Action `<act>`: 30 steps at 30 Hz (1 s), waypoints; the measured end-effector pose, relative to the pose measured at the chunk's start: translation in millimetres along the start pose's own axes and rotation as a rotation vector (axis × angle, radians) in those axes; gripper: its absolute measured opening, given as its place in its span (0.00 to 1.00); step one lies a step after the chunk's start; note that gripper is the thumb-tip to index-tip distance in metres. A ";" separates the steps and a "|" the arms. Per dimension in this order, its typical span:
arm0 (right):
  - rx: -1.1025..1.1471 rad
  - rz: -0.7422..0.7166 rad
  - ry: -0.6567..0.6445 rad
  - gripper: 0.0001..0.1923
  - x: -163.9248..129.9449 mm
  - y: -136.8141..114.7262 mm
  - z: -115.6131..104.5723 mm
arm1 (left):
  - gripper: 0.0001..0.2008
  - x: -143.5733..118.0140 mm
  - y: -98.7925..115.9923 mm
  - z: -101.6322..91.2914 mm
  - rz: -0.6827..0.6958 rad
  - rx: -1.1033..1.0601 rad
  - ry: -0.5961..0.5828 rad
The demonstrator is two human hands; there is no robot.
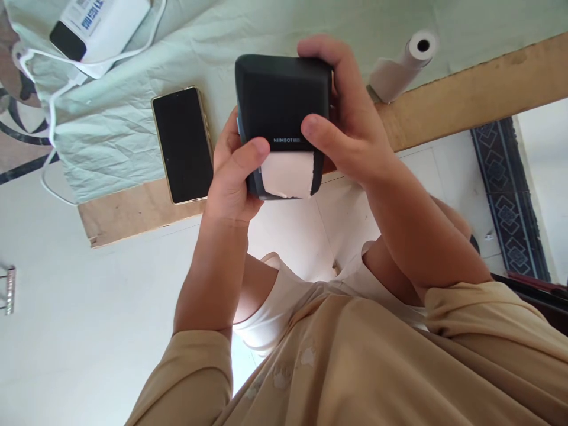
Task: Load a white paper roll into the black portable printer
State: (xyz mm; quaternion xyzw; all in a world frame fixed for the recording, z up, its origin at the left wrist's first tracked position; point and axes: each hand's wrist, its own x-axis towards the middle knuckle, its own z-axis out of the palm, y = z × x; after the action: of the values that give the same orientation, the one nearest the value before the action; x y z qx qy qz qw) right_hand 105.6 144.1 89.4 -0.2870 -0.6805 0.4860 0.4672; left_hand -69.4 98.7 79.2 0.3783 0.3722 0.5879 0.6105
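A black label printer [279, 100] marked NIIMBOT is held up over the table edge between both hands. My left hand [231, 177] grips its left side, thumb lying on the lid near the slot. My right hand [346, 124] wraps its right side, fingers over the top corner and thumb pressing the lid. A strip of white paper [288, 176] sticks out of the printer's slot toward me, its end torn unevenly.
A dark phone [183, 144] lies face up on the pale green cloth [110, 136] covering a wooden table [465, 94]. A white paper roll [406, 65] lies at the right. A white device [100, 26] with a cable [48, 112] sits at the far left. White floor tiles below.
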 end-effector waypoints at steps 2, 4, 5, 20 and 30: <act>0.033 -0.024 -0.041 0.30 1.1 1.1 -0.4 | 0.24 -1.2 1.3 4.4 -0.011 -0.040 -0.014; 0.035 -0.034 -0.060 0.31 1.5 2.5 -0.7 | 0.21 -3.2 2.3 7.7 0.003 -0.020 0.000; 0.041 -0.035 -0.056 0.31 1.4 3.5 -0.8 | 0.20 -4.2 2.6 8.5 0.011 0.005 0.015; 0.040 -0.033 -0.052 0.31 -0.7 5.7 -2.2 | 0.25 -2.4 0.1 14.2 -0.028 0.085 0.092; -0.036 -0.021 -0.055 0.32 -3.1 3.2 -3.9 | 0.24 0.5 -2.8 6.5 0.034 0.128 0.005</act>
State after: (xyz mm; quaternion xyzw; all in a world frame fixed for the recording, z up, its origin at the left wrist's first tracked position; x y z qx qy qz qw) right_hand 110.2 144.2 85.6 -0.2750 -0.7046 0.4765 0.4481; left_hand -62.3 99.0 79.5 0.4214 0.4042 0.5739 0.5742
